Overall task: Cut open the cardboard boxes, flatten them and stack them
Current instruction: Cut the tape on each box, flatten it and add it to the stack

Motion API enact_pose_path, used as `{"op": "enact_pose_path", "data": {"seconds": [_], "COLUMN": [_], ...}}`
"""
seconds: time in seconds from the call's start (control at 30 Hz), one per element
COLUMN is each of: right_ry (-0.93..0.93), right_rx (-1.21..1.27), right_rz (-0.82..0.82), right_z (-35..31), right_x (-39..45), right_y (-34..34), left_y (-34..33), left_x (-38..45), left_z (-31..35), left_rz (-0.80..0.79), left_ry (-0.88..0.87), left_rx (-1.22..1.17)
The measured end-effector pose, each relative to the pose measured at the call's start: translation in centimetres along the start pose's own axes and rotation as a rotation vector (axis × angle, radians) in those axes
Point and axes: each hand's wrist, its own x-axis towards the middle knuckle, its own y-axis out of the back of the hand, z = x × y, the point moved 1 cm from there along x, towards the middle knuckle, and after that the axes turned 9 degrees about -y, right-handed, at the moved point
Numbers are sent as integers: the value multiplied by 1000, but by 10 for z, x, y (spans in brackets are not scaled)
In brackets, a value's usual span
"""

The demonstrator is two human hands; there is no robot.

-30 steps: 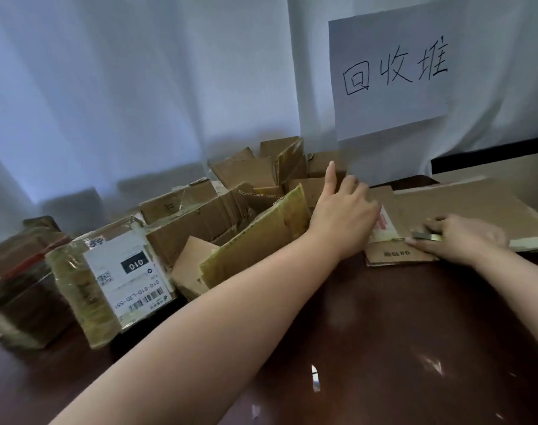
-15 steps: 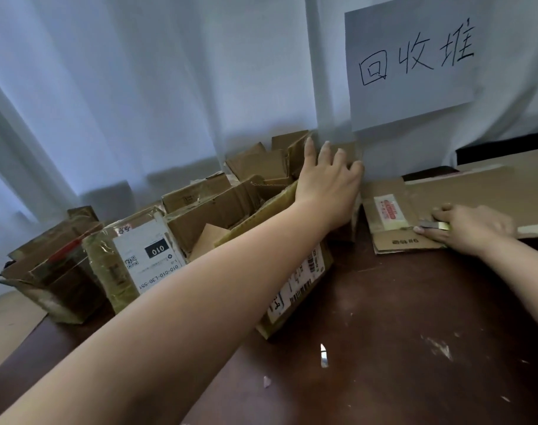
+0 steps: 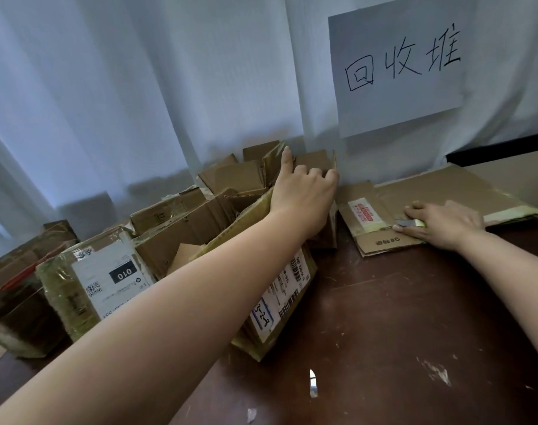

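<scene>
My left hand (image 3: 304, 194) reaches across to a small open cardboard box (image 3: 315, 159) at the back of the table; the index finger points up and the other fingers curl over the box's top edge. My right hand (image 3: 445, 223) rests on the stack of flattened cardboard (image 3: 439, 187) at the right and holds a small metal cutter (image 3: 408, 223) against it. Under my left forearm an open box with shipping labels (image 3: 280, 289) stands tilted.
Several unflattened boxes crowd the left: a taped box with a white "010" label (image 3: 105, 279), a dark box (image 3: 16, 289) and open brown boxes (image 3: 182, 228). A handwritten paper sign (image 3: 396, 62) hangs on the curtain. The brown table (image 3: 399, 332) carries small scraps.
My left hand left the flattened stack, moved left and back, and now hooks its fingers over the small box's edge. My right hand stays on the stack with the cutter.
</scene>
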Motion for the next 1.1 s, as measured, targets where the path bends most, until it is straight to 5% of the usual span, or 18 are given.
{"op": "enact_pose_path", "data": {"seconds": [0.3, 0.63, 0.97, 1.03, 1.1], "right_ry": [8, -16, 238, 301, 347], "right_rx": [1, 58, 304, 356, 405], "right_rz": [-33, 295, 455, 441, 409], "right_z": [5, -10, -103, -126, -148], "right_x": [4, -41, -123, -136, -152], "right_y": [-2, 60, 134, 139, 141], "left_y": [0, 34, 62, 60, 57], "left_x": [-2, -12, -124, -154, -178], "left_z": [-5, -5, -111, -120, -116], "left_rz": [-2, -5, 47, 90, 159], "left_ry": [-8, -8, 163, 181, 161], "left_rx": [-16, -86, -199, -339, -759]}}
